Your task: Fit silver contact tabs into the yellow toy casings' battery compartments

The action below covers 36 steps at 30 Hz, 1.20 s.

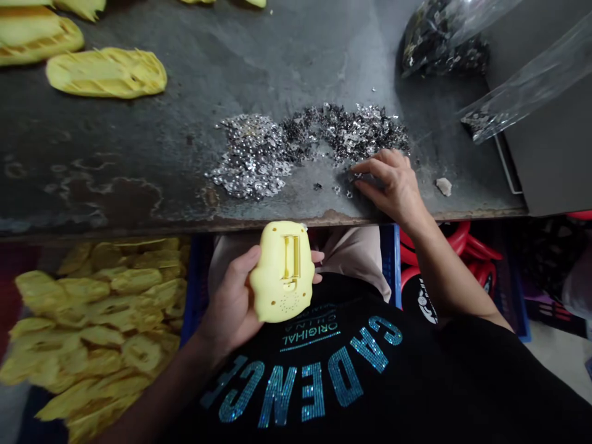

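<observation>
My left hand [231, 302] holds a yellow moulded plastic casing [281, 271] below the table edge, with its rectangular slot and small speaker holes facing up. My right hand [388, 188] rests on the dark metal tabletop [139, 154], its thumb and forefinger pinched on a small metal piece [357, 176]. That piece is mostly hidden by the fingers. Right beside those fingers lies a heap of small silver and dark metal pieces [309, 145]. Several flat yellow plastic shells [106, 73] lie on the table at the far left.
A large pile of yellow plastic parts [97, 327] lies below the table at the left. A clear bag of dark metal pieces [439, 40] and a grey panel [550, 154] stand at the right. A blue crate edge [391, 265] and red plastic stool [456, 243] sit below.
</observation>
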### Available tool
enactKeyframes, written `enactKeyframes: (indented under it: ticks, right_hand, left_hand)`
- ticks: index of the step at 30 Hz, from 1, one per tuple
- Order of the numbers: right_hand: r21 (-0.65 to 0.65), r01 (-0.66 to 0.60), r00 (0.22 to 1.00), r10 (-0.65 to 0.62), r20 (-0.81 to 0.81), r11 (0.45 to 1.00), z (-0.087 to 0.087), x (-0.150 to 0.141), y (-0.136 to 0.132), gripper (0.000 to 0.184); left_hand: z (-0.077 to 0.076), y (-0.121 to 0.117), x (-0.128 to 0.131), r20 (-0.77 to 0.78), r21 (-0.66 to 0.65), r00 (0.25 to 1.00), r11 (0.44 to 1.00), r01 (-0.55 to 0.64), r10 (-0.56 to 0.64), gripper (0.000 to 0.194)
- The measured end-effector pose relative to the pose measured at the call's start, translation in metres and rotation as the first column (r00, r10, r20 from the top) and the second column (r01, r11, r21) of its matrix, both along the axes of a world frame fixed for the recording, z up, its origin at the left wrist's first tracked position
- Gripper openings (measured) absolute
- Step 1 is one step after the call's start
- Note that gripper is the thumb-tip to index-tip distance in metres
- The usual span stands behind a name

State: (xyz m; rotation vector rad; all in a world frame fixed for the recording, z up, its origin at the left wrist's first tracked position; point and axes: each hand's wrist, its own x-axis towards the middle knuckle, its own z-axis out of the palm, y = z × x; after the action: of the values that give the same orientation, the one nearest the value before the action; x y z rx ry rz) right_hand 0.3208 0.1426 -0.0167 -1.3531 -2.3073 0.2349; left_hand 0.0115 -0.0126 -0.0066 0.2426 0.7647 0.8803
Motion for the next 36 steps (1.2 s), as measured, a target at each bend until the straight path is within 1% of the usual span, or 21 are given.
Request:
enactKeyframes:
  ticks: [3,6,8,10,13,15,18,21,23,26,29,32,34,36]
  right_hand:
    - [0.003,-0.012,0.999,0.011,0.053,1.000,-0.001,-0.008,0.005,0.018]
    - [0.012,-0.024,0.998,0.023,0.054,1.000,0.002,-0.006,0.004,0.013]
    - [0.039,-0.033,0.999,0.032,0.039,0.999,0.003,0.002,-0.002,0.011]
    - [0.082,-0.035,0.999,0.032,0.043,0.996,0.002,0.015,-0.012,0.014]
    - [0.135,-0.035,0.995,0.023,0.093,0.990,-0.004,0.036,-0.029,0.018]
    - [0.139,-0.030,0.994,0.015,0.106,0.990,-0.008,0.047,-0.039,0.019]
    - [0.124,0.021,1.000,-0.023,0.017,0.992,-0.012,0.056,-0.050,0.017]
    - [0.125,0.110,0.985,-0.092,-0.146,0.986,-0.012,0.057,-0.059,0.016]
    - [0.117,0.161,0.971,-0.137,-0.194,0.980,-0.011,0.052,-0.062,0.014]
    - [0.090,0.200,0.974,-0.188,-0.128,0.976,-0.014,0.042,-0.061,0.009]
    - [0.101,0.213,0.976,-0.207,-0.067,0.972,-0.018,0.034,-0.055,0.009]
    - [0.106,0.181,0.981,-0.173,-0.085,0.978,-0.016,0.030,-0.053,0.008]
    - [0.080,0.106,0.985,-0.093,-0.147,0.991,-0.008,0.026,-0.058,0.010]
    - [0.068,-0.011,0.973,0.026,-0.231,0.998,0.006,0.017,-0.067,0.010]
  left_hand:
    - [-0.002,-0.001,-0.002,0.037,0.023,0.999,1.000,0.011,-0.012,0.054]
    - [-0.001,-0.002,-0.004,0.046,0.033,0.999,0.999,0.011,-0.013,0.052]
    - [-0.001,-0.003,-0.005,0.035,0.027,0.999,1.000,0.001,-0.002,0.052]
    - [-0.002,-0.004,-0.006,0.030,0.020,1.000,1.000,0.004,-0.005,0.055]
    - [-0.003,-0.004,-0.006,0.012,0.004,1.000,1.000,0.024,-0.024,0.064]
    - [-0.003,-0.005,-0.006,-0.020,-0.018,1.000,1.000,0.021,-0.021,0.066]
    - [-0.004,-0.005,-0.006,-0.056,-0.035,0.998,0.999,0.001,-0.003,0.065]
    - [-0.005,-0.006,-0.006,-0.052,-0.022,0.998,1.000,0.019,-0.020,0.066]
    - [-0.004,-0.006,-0.005,-0.045,-0.021,0.999,0.999,0.029,-0.030,0.064]
    - [-0.002,-0.004,-0.004,-0.020,-0.012,0.999,0.999,0.045,-0.045,0.062]
    - [0.001,-0.002,-0.002,0.000,-0.003,0.997,0.997,0.082,-0.082,0.059]
    - [0.004,-0.001,0.002,0.010,0.015,0.996,0.996,0.088,-0.088,0.058]
    - [0.005,-0.001,0.005,0.041,0.029,0.996,0.997,0.078,-0.079,0.057]
    - [0.004,-0.002,0.009,0.100,0.038,0.991,0.995,0.088,-0.091,0.056]
